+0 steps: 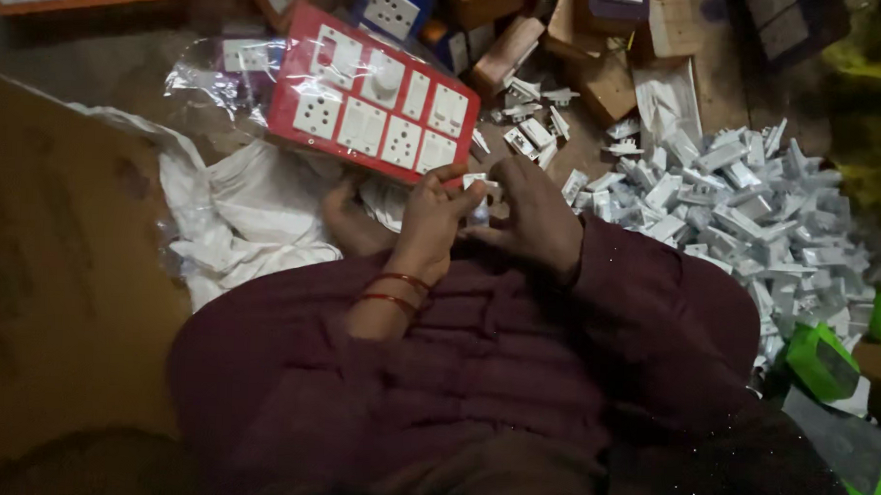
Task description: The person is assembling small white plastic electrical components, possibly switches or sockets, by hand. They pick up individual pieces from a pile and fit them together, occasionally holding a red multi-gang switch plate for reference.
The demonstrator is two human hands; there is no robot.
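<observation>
Small white plastic switch part [479, 188] sits pinched between our left hand [424, 227] and right hand [531, 217], both grips closed on it, just below the red rectangular switchboard panel with white sockets [373, 94]. Right of that panel we see a heap of white plastic switch pieces [744, 209]; left of it, crumpled white cloth [246, 211].

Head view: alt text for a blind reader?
Two hands, left hand and right hand, meet over a small white plastic part, beside a red switchboard panel. A heap of white plastic parts lies to the right, crumpled white cloth to the left.
</observation>
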